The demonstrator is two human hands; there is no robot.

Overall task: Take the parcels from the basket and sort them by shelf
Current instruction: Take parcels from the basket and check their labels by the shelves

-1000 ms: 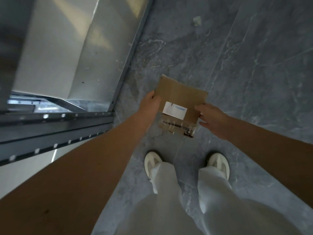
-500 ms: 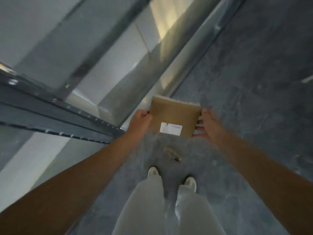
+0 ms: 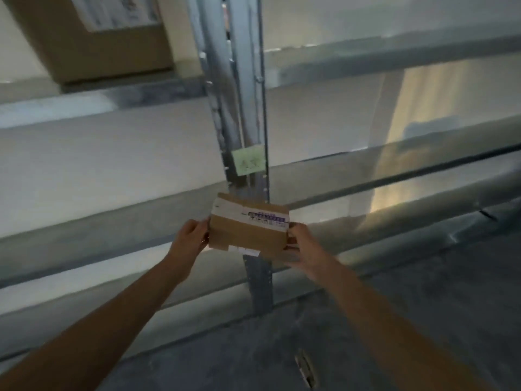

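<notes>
Two hands hold one parcel (image 3: 248,234) level: left hand (image 3: 191,237) and right hand (image 3: 303,245), fingers (image 3: 198,227) curled on its short ends; long axis crosses the shelf upright (image 3: 252,131) just beyond.

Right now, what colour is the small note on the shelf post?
The note is pale green, best seen in the head view.

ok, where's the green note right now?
Head view, centre: the green note is stuck on the shelf upright, directly above the cardboard parcel that the left hand and right hand hold by its side edges.
</notes>
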